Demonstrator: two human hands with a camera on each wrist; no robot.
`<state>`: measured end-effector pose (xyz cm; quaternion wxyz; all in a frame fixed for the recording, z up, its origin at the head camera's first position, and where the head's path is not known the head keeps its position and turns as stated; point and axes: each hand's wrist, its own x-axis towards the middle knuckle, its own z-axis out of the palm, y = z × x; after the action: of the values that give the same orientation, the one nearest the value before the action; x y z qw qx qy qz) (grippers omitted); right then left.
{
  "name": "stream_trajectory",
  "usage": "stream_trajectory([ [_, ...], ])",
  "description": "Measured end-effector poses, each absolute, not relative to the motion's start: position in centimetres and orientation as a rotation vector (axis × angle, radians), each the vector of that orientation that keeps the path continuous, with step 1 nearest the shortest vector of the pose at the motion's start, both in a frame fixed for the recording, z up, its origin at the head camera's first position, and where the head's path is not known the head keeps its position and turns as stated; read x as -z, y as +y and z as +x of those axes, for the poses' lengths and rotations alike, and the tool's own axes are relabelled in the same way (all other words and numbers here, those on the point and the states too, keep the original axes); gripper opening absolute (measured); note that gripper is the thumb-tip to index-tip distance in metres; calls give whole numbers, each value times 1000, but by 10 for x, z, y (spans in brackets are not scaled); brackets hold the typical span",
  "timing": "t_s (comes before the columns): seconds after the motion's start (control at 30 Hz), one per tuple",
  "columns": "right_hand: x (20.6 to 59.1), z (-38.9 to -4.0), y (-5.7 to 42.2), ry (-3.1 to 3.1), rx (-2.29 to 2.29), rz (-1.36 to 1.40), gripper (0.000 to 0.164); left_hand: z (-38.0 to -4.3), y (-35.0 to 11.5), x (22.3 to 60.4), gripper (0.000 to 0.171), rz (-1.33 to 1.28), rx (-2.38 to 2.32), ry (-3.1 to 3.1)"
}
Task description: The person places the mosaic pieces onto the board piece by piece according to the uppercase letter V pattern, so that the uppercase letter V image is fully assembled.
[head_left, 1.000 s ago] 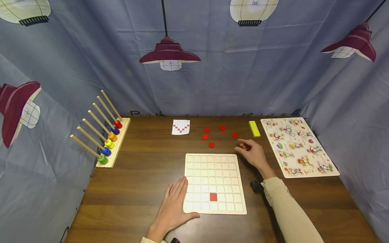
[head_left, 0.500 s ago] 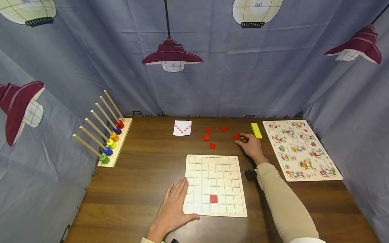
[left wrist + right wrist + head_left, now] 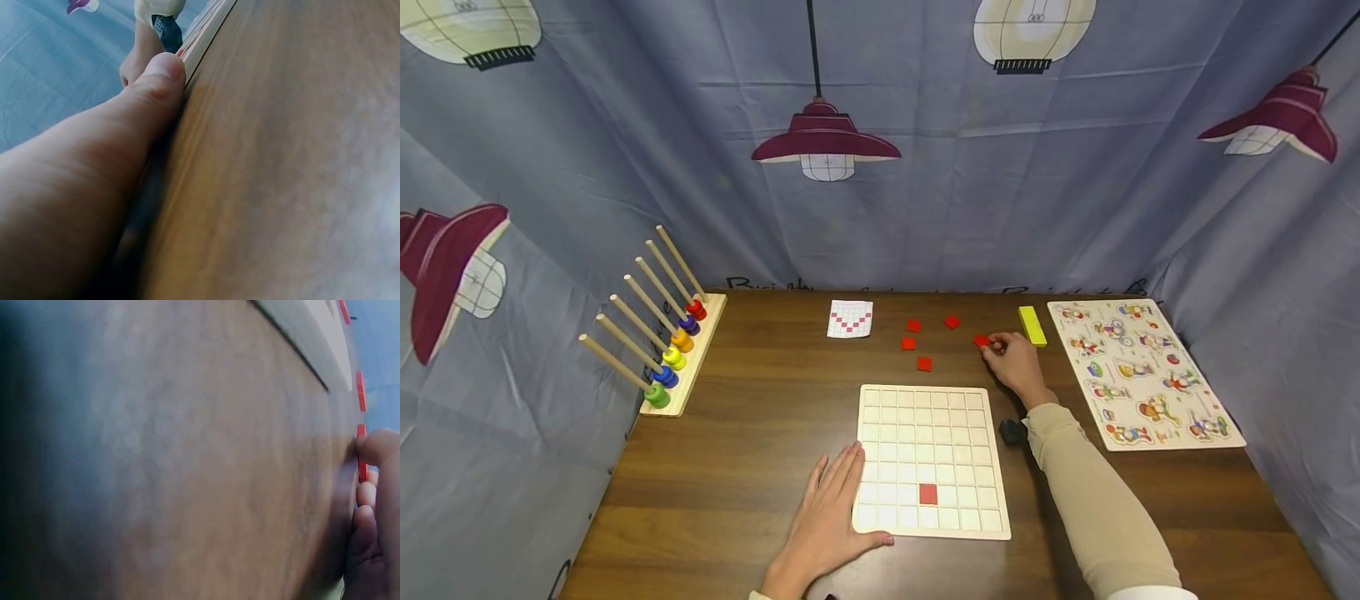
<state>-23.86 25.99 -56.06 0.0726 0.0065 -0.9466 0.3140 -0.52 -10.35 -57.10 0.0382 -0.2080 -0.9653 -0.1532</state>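
Note:
A pale wooden grid board (image 3: 955, 450) lies on the table, with one red square tile (image 3: 928, 494) set in its lower part. My left hand (image 3: 823, 521) rests along the board's lower left corner, fingers extended and thumb (image 3: 164, 67) at the near edge. Beyond the board's far right corner, my right hand (image 3: 1017, 362) pinches another red tile (image 3: 981, 340) between thumb and fingers. The right wrist view shows this tile (image 3: 362, 453) on edge at the fingertips. Several loose red tiles (image 3: 924, 364) lie to the left of that hand.
A small card (image 3: 850, 319) with a pink V pattern lies behind the board. Beside the right hand is a yellow block (image 3: 1032, 326). A picture puzzle board (image 3: 1142, 371) lies at right, and a peg stand with coloured rings (image 3: 688, 367) at left. A curtain (image 3: 925, 217) hangs behind.
My right hand has moved forward to the rightmost loose red tile and taken it between its fingers. The left hand has kept its place on the board.

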Motion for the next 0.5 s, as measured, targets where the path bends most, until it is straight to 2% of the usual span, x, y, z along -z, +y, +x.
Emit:
stream_trajectory([
  [0.5, 544, -215, 259, -2726, -940, 212, 26, -6, -103, 571, 129, -639, 478, -2945],
])
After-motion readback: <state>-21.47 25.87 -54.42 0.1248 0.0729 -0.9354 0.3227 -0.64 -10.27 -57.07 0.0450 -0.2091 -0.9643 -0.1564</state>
